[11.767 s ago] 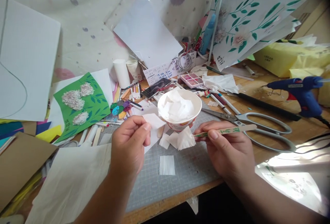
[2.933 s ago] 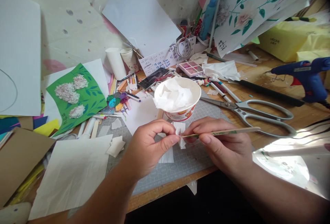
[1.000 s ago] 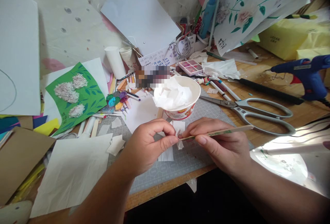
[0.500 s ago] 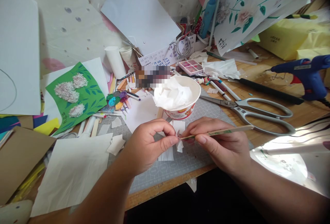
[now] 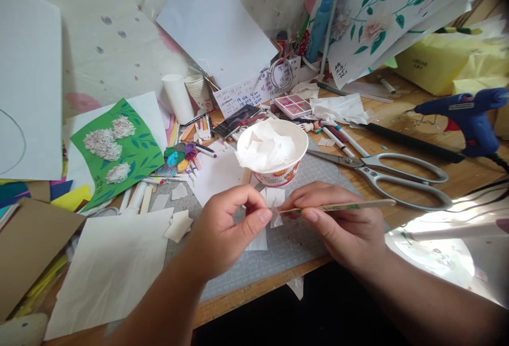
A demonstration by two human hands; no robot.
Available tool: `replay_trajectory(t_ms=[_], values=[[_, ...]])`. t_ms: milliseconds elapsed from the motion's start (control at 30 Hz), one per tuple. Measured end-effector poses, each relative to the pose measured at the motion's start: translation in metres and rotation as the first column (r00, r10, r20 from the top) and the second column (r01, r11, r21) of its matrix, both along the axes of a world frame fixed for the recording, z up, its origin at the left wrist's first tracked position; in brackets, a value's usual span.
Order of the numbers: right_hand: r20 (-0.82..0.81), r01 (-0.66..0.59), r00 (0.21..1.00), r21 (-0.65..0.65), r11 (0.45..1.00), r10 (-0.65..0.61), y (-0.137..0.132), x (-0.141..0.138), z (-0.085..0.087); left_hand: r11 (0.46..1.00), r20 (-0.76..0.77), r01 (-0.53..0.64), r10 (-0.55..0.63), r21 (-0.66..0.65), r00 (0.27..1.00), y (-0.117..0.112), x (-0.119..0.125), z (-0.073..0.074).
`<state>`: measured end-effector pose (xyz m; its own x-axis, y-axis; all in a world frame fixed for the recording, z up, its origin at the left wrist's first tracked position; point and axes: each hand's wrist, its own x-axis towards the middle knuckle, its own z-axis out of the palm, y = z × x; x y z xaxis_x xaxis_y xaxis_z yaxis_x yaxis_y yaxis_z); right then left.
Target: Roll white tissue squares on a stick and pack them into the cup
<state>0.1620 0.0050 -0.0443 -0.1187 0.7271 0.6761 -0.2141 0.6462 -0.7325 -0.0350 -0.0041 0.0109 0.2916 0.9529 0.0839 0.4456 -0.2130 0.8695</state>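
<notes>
Fingertips pinched, my left hand holds a small piece of thin white paper. My right hand grips a thin, flat wooden stick with green markings between thumb and fingers. The stick's left tip meets the paper at my left fingertips; its other end sticks out to the right. Just beyond both hands stands a paper bowl with a red pattern, filled with white paper scraps. Beneath lies a grey cutting mat with more paper pieces on it.
Large scissors lie right of the bowl, and a blue glue gun stands farther right. Left are a green card with paper flowers and a white sheet. A phone, markers and a pink palette lie behind.
The stick's free end has shifted slightly right and down. Both hands keep nearly the same place and grip. The view has moved very little.
</notes>
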Motion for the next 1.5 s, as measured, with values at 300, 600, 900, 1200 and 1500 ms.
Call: replay_trajectory(t_ms=[300, 600, 900, 1200, 1500], values=[[0.148, 0.054, 0.986, 0.161, 0.985, -0.078, -0.001, 0.000, 0.007, 0.993, -0.061, -0.092, 0.087, -0.072, 0.994, -0.003, 0.008, 0.001], [0.191, 0.077, 0.975, 0.180, 0.981, -0.112, -0.001, -0.002, 0.009, 0.982, 0.032, -0.132, 0.137, -0.133, 0.990, -0.003, 0.010, -0.004], [0.033, 0.088, 0.995, 0.072, 0.994, -0.090, -0.001, -0.004, 0.002, 0.987, 0.173, -0.077, 0.101, -0.143, 0.980, -0.001, 0.002, -0.010], [0.028, 0.044, 0.999, 0.069, 0.997, -0.046, -0.001, -0.006, 0.003, 0.993, 0.140, -0.036, 0.052, -0.114, 0.989, 0.000, 0.008, -0.007], [0.007, 0.104, 0.995, 0.019, 0.994, -0.104, -0.002, -0.005, -0.005, 0.990, 0.176, -0.103, 0.119, -0.095, 0.977, 0.000, 0.002, -0.010]])
